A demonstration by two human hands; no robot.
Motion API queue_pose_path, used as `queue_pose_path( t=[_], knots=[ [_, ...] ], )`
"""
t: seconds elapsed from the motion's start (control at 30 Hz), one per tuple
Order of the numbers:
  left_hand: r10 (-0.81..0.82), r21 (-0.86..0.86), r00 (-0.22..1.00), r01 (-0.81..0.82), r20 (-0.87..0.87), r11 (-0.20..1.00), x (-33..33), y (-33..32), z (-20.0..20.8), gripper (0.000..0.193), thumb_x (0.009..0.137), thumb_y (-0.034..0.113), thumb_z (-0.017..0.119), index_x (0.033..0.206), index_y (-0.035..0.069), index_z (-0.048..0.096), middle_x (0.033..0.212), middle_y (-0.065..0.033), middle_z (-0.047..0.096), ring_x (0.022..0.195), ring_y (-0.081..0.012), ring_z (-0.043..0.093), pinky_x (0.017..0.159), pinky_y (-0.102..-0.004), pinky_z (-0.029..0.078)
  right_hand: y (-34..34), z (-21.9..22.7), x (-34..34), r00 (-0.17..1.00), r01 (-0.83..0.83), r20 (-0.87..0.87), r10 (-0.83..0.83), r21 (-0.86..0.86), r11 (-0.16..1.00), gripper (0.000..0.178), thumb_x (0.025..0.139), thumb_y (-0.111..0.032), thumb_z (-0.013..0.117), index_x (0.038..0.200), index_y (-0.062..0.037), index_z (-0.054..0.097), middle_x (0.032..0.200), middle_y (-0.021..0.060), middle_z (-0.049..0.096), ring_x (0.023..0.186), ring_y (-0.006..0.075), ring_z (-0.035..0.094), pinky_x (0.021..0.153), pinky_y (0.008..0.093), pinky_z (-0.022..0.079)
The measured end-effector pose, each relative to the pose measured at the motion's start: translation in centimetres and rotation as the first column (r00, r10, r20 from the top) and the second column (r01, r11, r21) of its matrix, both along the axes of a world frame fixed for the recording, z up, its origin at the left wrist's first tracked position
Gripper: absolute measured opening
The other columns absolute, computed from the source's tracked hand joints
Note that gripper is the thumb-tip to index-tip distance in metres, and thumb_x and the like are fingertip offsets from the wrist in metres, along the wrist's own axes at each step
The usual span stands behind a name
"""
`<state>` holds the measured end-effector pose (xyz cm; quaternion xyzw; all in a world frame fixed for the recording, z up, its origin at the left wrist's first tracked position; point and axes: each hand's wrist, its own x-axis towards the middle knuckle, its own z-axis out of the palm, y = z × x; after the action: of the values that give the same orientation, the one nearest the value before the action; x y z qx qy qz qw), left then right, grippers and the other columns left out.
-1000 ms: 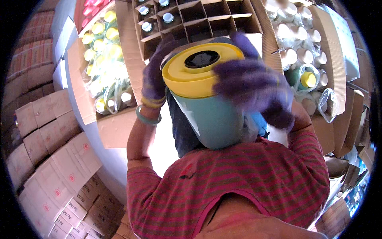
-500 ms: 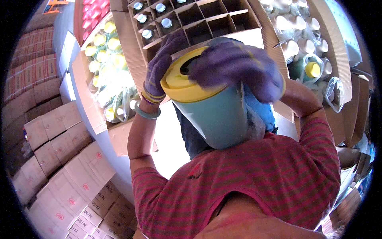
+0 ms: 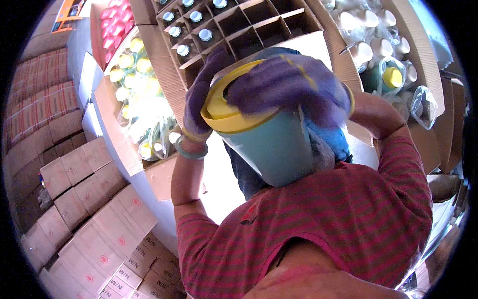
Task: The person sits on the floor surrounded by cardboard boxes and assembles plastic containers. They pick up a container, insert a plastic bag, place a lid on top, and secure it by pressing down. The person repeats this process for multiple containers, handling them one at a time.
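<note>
A pale-blue bucket [image 3: 271, 154] with a yellow lid [image 3: 236, 117] is held up in front of my chest. Both hands wear purple gloves. My left hand [image 3: 199, 97] curves around the left side of the lid's rim, its fingers pointing away from me. My right hand [image 3: 294, 89] lies across the right part of the lid, fingertips at the dark opening in it. Those fingers are slightly blurred and partly hide the opening. Just beyond my hands stands a divided carton [image 3: 186, 70] with several bottles [image 3: 205, 35] with pale-blue caps in its left cells.
On the left, an open carton [image 3: 109, 124] contains yellow-capped bottles [image 3: 144, 65]. Red items [image 3: 117, 25] lie behind it. At right, a carton [image 3: 430, 60] holds white-capped bottles [image 3: 368, 50] in plastic. Closed boxes [image 3: 94, 234] are stacked at lower left.
My view has shifted slightly, so the surroundings sit a little differently in it. My right hand has slid slightly left over the lid; my left hand stays at the rim.
</note>
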<state>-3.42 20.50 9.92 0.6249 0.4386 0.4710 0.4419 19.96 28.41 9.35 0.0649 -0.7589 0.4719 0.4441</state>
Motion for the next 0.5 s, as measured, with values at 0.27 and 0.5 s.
queue_pose_path(
  t=[0.27,0.5],
  knots=[
    [0.03,-0.204,0.974,0.017,0.223,0.979,0.2,0.8,-1.2,0.055,0.099,0.029,0.04,0.14,-0.007,0.039,0.144,-0.0199,0.043,0.134,-0.0273,0.041,0.113,-0.0394,0.03,0.0,-0.1,-0.1,0.996,0.005,-0.087,-0.001,0.041,0.999,0.051,0.103,-0.036,0.032,0.112,0.0018,0.065,0.113,0.0178,0.066,0.111,0.0254,0.061,0.099,0.0375,0.045],
    [0.055,-0.212,0.989,-0.026,0.136,0.977,-1.4,-0.4,-2.4,0.054,0.099,0.031,0.045,0.139,-0.006,0.043,0.145,-0.0198,0.043,0.135,-0.0258,0.039,0.113,-0.0372,0.027,0.0,0.1,0.2,0.999,-0.014,-0.043,0.014,-0.003,1.0,0.05,0.102,-0.038,0.037,0.115,0.0029,0.064,0.112,0.0196,0.066,0.106,0.0304,0.064,0.099,0.0392,0.045]
  ],
)
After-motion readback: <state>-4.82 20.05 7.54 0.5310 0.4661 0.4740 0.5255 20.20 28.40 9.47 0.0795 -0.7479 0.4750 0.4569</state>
